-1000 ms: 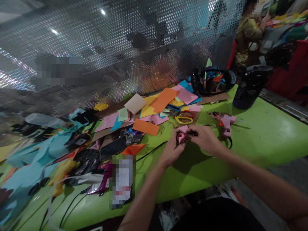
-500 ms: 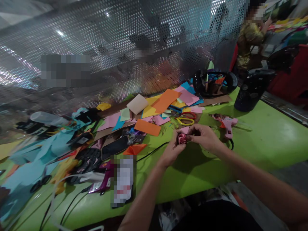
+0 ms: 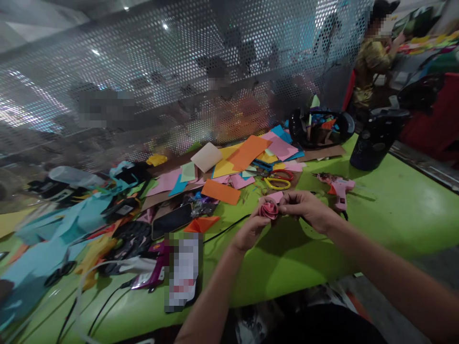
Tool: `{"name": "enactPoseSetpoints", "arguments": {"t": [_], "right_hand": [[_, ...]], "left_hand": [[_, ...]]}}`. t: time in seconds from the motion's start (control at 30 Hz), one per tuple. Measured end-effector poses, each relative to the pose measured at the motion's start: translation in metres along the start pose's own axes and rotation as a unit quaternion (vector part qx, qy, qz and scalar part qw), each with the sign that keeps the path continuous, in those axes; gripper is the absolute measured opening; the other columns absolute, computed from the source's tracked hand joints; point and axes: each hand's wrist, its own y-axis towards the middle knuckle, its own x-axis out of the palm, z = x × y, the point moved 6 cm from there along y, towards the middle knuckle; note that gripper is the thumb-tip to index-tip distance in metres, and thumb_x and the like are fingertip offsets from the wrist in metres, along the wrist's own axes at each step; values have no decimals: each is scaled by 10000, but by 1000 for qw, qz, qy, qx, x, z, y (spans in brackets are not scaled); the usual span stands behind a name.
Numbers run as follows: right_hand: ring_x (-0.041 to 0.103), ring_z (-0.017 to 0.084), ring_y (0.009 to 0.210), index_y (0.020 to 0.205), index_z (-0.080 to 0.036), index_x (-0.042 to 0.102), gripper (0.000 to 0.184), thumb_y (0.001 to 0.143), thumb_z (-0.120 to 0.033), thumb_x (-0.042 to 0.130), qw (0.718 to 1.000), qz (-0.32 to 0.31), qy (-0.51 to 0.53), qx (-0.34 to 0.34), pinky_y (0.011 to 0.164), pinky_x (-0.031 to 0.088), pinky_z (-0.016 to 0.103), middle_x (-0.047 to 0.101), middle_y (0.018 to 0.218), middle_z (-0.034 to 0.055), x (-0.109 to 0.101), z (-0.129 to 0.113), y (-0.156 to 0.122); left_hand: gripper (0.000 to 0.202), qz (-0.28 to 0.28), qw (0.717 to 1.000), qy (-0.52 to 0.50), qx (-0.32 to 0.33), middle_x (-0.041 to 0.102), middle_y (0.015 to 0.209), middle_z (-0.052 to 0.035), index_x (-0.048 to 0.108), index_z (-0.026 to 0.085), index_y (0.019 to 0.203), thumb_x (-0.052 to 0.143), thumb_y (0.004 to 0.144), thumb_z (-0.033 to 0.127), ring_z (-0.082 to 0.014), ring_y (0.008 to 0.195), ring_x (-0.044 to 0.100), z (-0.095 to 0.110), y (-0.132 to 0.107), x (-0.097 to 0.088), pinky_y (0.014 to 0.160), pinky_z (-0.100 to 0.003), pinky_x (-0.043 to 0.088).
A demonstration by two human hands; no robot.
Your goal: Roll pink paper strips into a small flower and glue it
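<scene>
A pink paper rose [image 3: 268,210] with curled, layered petals is held above the front of the green table. My left hand [image 3: 250,230] is closed around its left side and underside, its petals facing me. Thumb and fingers of my right hand [image 3: 304,209] pinch the flower's right edge. Behind the rose a flat pink paper piece [image 3: 273,197] shows in part. To the right of my hands lies a pink glue gun [image 3: 340,187]. Scissors with yellow and red handles [image 3: 278,183] rest just beyond my hands.
Coloured paper sheets [image 3: 247,152] pile up against a perforated metal screen [image 3: 222,71]. On the left are a phone [image 3: 172,221], a yellow glue gun [image 3: 93,255] and cables. A dark tumbler [image 3: 373,143] and a black container of scraps [image 3: 297,134] stand at the back right. Another person [image 3: 373,62] is beyond.
The rose has turned so that its petals show more openly, and it has moved slightly left. My hands keep hold of it. The view has shifted slightly.
</scene>
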Motion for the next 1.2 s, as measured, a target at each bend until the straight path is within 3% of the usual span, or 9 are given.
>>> {"name": "enactPoseSetpoints", "arguments": {"t": [0.27,0.4,0.57,0.83,1.0,1.2], "right_hand": [[490,104,580,675,-182,702,284,636,-423,849,999,3,6,-51,551,335,252,652,659,0,2,-10,-4],[467,94,550,724,-173,738,274,678,-432,815,999,21,-12,-39,502,301,242,655,652,8,-2,-10,-4],[517,101,610,885,-195,800,315,654,-409,816,997,62,5,-36,504,327,230,740,850,51,-10,-11,-4],[487,99,533,728,-189,786,287,538,-384,879,992,116,10,-44,461,340,239,704,691,36,-16,-11,-4],[500,110,555,704,-184,758,282,549,-381,889,989,126,9,-73,472,369,241,666,663,27,-19,-12,-6],[484,110,545,652,-198,691,324,528,-410,903,987,139,-3,-84,477,370,243,622,623,3,-22,-11,-7]], "left_hand": [[341,5,1000,10,-7,526,794,-6,569,200,942,664,616,241,-156,743,455,1,0,0,685,-293,362],[365,-17,1000,13,-13,526,787,-10,530,192,956,662,626,279,-147,701,455,2,0,4,641,-289,338],[327,-35,999,19,13,531,766,-5,519,183,954,647,670,282,-140,688,458,8,1,8,628,-285,336],[351,53,997,33,46,540,838,-3,498,196,971,646,661,265,-140,743,486,20,1,-10,668,-276,359],[360,60,995,29,69,533,833,11,489,214,961,679,661,266,-139,752,498,25,1,-13,707,-280,374],[508,63,996,32,59,544,873,15,483,219,1005,782,595,207,-138,814,507,26,-2,-13,740,-265,384]]}}
